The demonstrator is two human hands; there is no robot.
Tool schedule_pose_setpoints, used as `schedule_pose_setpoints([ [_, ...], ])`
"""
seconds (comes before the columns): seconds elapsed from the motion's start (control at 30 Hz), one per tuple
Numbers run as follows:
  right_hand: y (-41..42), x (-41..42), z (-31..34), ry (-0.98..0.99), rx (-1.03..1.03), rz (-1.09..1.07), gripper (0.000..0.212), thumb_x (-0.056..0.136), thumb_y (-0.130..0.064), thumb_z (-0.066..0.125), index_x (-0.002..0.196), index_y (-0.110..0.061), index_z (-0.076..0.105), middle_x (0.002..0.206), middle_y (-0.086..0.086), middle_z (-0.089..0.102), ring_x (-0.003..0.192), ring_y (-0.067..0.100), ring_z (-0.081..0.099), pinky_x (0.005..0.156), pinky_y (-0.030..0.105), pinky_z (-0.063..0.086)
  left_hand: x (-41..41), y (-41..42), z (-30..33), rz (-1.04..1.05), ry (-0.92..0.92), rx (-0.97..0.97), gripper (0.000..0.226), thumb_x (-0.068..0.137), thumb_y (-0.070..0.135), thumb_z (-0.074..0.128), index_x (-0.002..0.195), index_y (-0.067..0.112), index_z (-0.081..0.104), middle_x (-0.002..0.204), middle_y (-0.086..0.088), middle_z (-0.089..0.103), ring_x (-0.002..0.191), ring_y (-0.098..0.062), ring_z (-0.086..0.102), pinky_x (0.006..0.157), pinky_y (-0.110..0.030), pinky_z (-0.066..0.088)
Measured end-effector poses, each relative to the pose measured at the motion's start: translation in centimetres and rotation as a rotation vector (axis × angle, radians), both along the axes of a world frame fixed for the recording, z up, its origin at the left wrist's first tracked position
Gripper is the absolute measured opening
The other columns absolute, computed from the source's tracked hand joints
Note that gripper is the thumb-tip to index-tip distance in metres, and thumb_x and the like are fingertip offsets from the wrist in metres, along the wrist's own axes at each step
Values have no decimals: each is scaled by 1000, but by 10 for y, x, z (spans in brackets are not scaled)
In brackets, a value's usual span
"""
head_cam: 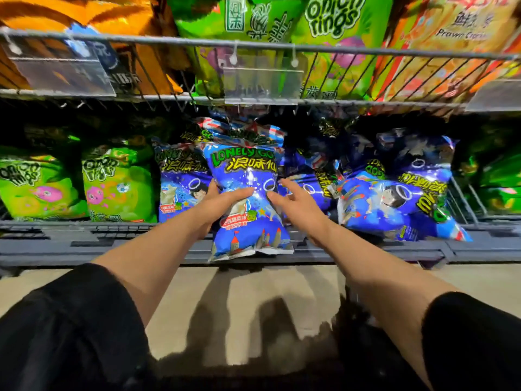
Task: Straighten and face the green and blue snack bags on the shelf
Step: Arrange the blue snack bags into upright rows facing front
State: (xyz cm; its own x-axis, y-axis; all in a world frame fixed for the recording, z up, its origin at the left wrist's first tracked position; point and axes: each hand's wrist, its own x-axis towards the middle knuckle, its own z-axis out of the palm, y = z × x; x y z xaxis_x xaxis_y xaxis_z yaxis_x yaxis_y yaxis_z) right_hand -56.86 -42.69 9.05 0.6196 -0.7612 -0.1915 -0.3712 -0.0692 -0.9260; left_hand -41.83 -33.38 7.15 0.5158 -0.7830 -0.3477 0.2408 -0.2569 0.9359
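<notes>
**Blue, green and orange on the shelves**

The held snack bag [248,204] is bright blue with white stars, green-and-yellow lettering and small red-roofed castles. The tipped bags [394,198] beside it share that blue. The onion-ring bags [118,184] are lime green with pink blobs — above, an orange bag [118,18]. Sleeves [70,334] are black.

Bright light from above me leaves the lower shelf's back dark. Edges bow and smear; foil glares.
</notes>
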Motion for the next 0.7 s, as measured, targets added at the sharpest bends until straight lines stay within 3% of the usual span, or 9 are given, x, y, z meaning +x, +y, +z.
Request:
schedule_pose_setpoints([
  [0.1,-16,-6,-4,-3,-36,-10,58,96,-37,49,148,-17,30,127,9,54,107,19,53,87,26,38,-10,-4,-13,61,25,30,73,70,37,82,129,29,39,124,-3,63,97,-23,68,80,-41,56],
  [0.2,-37,0,-6,32,-52,9,55,99,-34,44,148,-14,28,135,13,49,118,27,52,88,33,42,-14,-2,-19,114,51,71,76,81,39,72,139,33,25,132,-3,57,97,-22,66,70,-34,55],
  [0.3,-59,15,-15,52,-78,6,56,98,-29,47,147,-8,28,131,15,49,98,19,45,79,31,39,1,-1,-23,106,13,110,103,65,51,79,147,34,19,144,0,49,115,-25,60,90,-42,53],
  [0.37,-74,29,-27,81,-77,-38,55,97,-27,47,145,-8,29,137,16,48,95,20,45,80,35,38,16,-5,-22,95,-27,121,131,45,63,85,150,36,13,147,4,45,121,-22,57,101,-46,46],
  [0.4,-81,34,-34,100,-82,-63,53,97,-25,47,144,-7,31,135,16,50,95,21,48,79,34,39,24,-7,-24,110,-41,119,134,40,65,85,150,36,15,145,6,47,121,-21,57,102,-45,45],
  [0.5,-101,48,-57,140,-74,-143,33,96,-20,48,126,-5,45,120,14,56,93,25,51,62,28,40,45,-17,-28,143,-39,6,110,42,58,88,136,29,38,122,4,66,98,-17,68,80,-37,56],
  [0.57,-108,57,-69,125,-49,-214,23,95,-15,47,117,-9,46,109,14,56,90,24,49,62,29,36,51,-25,-31,144,-46,-9,106,46,52,90,137,28,42,122,-1,68,96,-20,71,81,-40,57],
  [0.63,-117,66,-77,63,-24,-328,44,93,-12,46,136,-6,36,112,14,54,90,27,51,67,33,37,51,-35,-36,176,-29,-70,86,59,38,86,135,28,46,118,-4,70,93,-22,72,80,-43,58],
  [0.7,-125,67,-79,1,-34,-466,61,91,-8,44,148,-8,21,116,13,46,88,28,47,65,34,36,49,-47,-41,240,-1,-124,89,57,34,86,136,27,45,119,-4,69,96,-24,71,84,-48,57],
])
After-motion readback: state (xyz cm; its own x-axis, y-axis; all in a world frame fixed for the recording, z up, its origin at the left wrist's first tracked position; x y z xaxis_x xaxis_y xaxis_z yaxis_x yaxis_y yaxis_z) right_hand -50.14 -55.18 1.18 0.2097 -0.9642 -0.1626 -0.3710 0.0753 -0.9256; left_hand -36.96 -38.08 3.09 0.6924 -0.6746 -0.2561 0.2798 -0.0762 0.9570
